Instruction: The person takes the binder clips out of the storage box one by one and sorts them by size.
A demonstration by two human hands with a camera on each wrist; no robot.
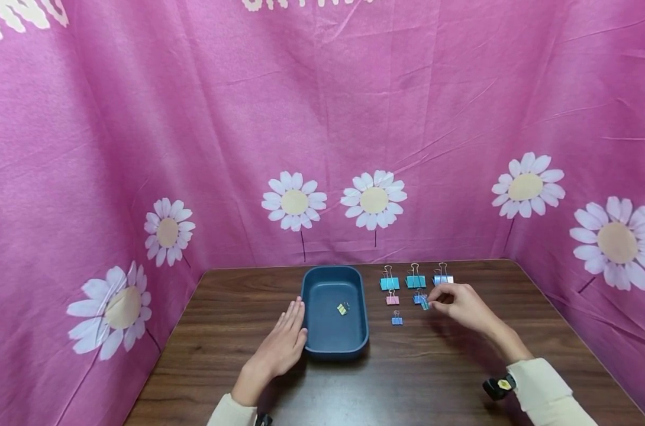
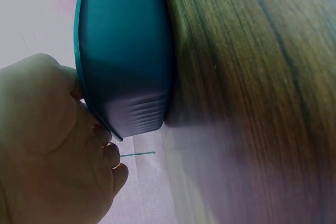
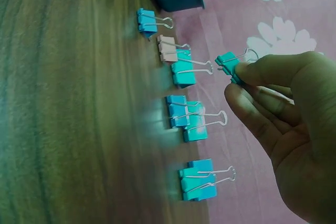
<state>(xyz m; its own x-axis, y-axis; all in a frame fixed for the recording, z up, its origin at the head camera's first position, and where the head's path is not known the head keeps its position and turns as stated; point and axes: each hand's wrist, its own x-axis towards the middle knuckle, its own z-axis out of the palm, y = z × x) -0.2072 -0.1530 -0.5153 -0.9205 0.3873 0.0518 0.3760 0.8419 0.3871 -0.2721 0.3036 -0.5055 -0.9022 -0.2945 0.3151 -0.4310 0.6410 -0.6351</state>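
My right hand [image 1: 463,305] pinches a small teal binder clip [image 3: 229,65] between thumb and fingers, lifted above the rows of clips. Flat along the left wall of a dark blue tray [image 1: 335,349] lies my left hand [image 1: 280,346], its fingers straight and touching the rim. Inside the tray is a yellow patterned binder clip [image 1: 342,309]. Beside the right hand stand a pink clip [image 1: 392,300], a blue clip [image 3: 177,112] and a smaller blue clip [image 1: 397,321]. A teal medium clip [image 3: 189,184] shows in the right wrist view; the hand hides it in the head view.
Larger clips form the back row: a teal one [image 1: 389,283], another teal one [image 1: 415,282] and a blue one [image 1: 444,279]. Everything stands on a brown wooden table [image 1: 221,307]. A pink curtain [image 1: 322,118] with daisies hangs behind the table and along both sides.
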